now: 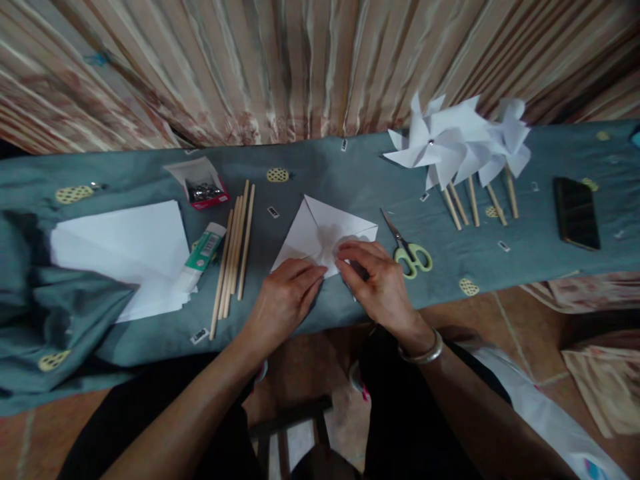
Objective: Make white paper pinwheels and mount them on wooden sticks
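Observation:
A square white sheet of paper lies on the cloth-covered table in front of me, with lines running from its corners toward the middle. My left hand is closed on its near left edge, fingers pressed together. At the near right edge, the thumb and forefinger of my right hand pinch the same paper. Both hands partly cover its near side. Just right of the paper, scissors with green handles rest with their blades pointing away from me.
Wooden sticks, a glue box, a stack of white paper and an open box of metal pins are on the left. Several paper pinwheels lie at the back right, near a phone. A curtain hangs behind.

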{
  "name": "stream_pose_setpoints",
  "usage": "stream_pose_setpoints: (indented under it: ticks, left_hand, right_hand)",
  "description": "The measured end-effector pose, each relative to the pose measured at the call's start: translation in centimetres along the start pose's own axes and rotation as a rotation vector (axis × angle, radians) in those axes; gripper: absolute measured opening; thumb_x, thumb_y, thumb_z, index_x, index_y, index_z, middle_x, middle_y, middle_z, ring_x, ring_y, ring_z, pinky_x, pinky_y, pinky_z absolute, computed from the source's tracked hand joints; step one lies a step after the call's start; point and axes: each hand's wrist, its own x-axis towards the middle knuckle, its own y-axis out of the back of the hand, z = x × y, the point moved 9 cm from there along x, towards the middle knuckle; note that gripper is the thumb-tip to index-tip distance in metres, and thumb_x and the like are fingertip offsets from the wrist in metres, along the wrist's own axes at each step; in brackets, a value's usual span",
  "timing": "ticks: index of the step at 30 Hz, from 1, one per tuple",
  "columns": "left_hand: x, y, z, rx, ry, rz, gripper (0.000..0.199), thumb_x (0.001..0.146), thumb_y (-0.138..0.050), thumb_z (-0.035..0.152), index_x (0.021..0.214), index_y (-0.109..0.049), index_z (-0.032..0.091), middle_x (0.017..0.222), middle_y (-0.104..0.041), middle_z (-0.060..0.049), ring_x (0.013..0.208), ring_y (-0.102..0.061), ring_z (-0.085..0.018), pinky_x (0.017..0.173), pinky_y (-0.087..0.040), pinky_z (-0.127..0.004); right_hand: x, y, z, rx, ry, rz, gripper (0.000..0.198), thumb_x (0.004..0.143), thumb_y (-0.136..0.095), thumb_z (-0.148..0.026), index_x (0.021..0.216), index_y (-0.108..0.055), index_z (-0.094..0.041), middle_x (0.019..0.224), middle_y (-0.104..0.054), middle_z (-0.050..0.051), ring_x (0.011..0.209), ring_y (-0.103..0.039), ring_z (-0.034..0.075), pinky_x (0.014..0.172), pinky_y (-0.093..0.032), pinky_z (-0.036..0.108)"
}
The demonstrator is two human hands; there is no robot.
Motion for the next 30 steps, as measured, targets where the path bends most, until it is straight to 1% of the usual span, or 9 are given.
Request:
stream_pose_setpoints:
  ticks: [6,8,11,13,16,18,21,25,30]
  left_hand:
    - [0.1,0.0,-0.1,0.004,0.007,0.009,0.02,0.092,-0.051,0.018,0.102,-0.067,0.013,0.088,-0.068,-0.008,0.081,-0.064,-0.016,0.074,-0.055,-0.029]
    - [0.1,0.0,-0.1,0.014,0.009,0.005,0.02,0.093,-0.05,0.019,0.102,-0.068,0.015,0.088,-0.068,-0.007,0.08,-0.065,-0.016,0.073,-0.056,-0.029]
    - [0.2,-0.1,-0.1,0.019,0.012,-0.008,0.021,0.093,-0.05,0.019,0.102,-0.068,0.015,0.088,-0.068,-0.007,0.08,-0.065,-0.016,0.072,-0.056,-0.029]
    - [0.2,-0.1,-0.1,0.019,0.013,-0.013,0.021,0.092,-0.05,0.019,0.102,-0.067,0.014,0.089,-0.068,-0.007,0.08,-0.065,-0.016,0.072,-0.055,-0.029]
    - [0.2,-0.1,-0.1,0.017,0.019,-0.02,0.021,0.092,-0.05,0.018,0.103,-0.067,0.013,0.089,-0.068,-0.008,0.08,-0.064,-0.016,0.073,-0.055,-0.029]
    - [0.2,-0.2,-0.2,0.011,0.024,-0.026,0.021,0.092,-0.05,0.018,0.103,-0.067,0.014,0.09,-0.068,-0.008,0.081,-0.064,-0.016,0.073,-0.055,-0.03]
    - [0.2,-0.2,-0.2,0.006,0.017,-0.023,0.021,0.092,-0.05,0.018,0.103,-0.067,0.015,0.09,-0.068,-0.007,0.081,-0.064,-0.016,0.073,-0.055,-0.03]
    - [0.2,-0.2,-0.1,0.016,0.002,-0.011,0.021,0.092,-0.049,0.018,0.101,-0.067,0.013,0.09,-0.069,-0.008,0.082,-0.064,-0.017,0.074,-0.055,-0.03]
    - [0.1,-0.3,-0.2,0.017,0.019,-0.039,0.021,0.092,-0.048,0.017,0.103,-0.067,0.014,0.09,-0.068,-0.008,0.082,-0.064,-0.016,0.075,-0.055,-0.03]
  right_hand:
    - [-0.4,0.1,-0.5,-0.076,0.084,0.031,0.022,0.09,-0.05,-0.017,0.101,-0.069,-0.02,0.119,-0.065,0.009,0.11,-0.058,0.024,0.099,-0.047,0.043]
    - [-0.5,-0.1,-0.4,-0.087,0.099,0.025,0.025,0.09,-0.048,-0.016,0.104,-0.068,-0.021,0.124,-0.062,0.009,0.111,-0.056,0.024,0.099,-0.048,0.045]
    - [-0.8,-0.5,-0.5,-0.132,0.128,-0.012,0.031,0.09,-0.045,-0.014,0.112,-0.066,-0.021,0.134,-0.054,0.01,0.121,-0.051,0.026,0.103,-0.046,0.046]
    - [-0.9,-0.9,-0.6,-0.167,0.143,-0.05,0.035,0.09,-0.044,-0.014,0.119,-0.062,-0.023,0.141,-0.047,0.009,0.128,-0.045,0.027,0.106,-0.043,0.048]
    - [-0.9,-1.4,-0.8,-0.189,0.156,-0.096,0.044,0.089,-0.043,-0.012,0.128,-0.054,-0.03,0.148,-0.039,0.004,0.135,-0.038,0.027,0.11,-0.038,0.05]
    - [-0.8,-1.6,-0.9,-0.185,0.152,-0.113,0.048,0.088,-0.043,-0.011,0.13,-0.052,-0.032,0.149,-0.037,0.002,0.138,-0.035,0.027,0.112,-0.035,0.05]
    - [-0.6,-1.9,-0.9,-0.18,0.132,-0.137,0.049,0.087,-0.042,-0.01,0.13,-0.053,-0.031,0.149,-0.038,0.003,0.139,-0.033,0.029,0.113,-0.033,0.05]
    - [-0.6,-2.4,-1.1,-0.22,0.134,-0.159,0.048,0.088,-0.041,-0.009,0.131,-0.053,-0.029,0.148,-0.039,0.005,0.139,-0.033,0.03,0.112,-0.035,0.05]
    - [-1.2,-3.4,-1.1,-0.267,0.143,-0.17,0.048,0.091,-0.04,-0.011,0.137,-0.047,-0.026,0.15,-0.039,0.007,0.139,-0.031,0.03,0.109,-0.037,0.051]
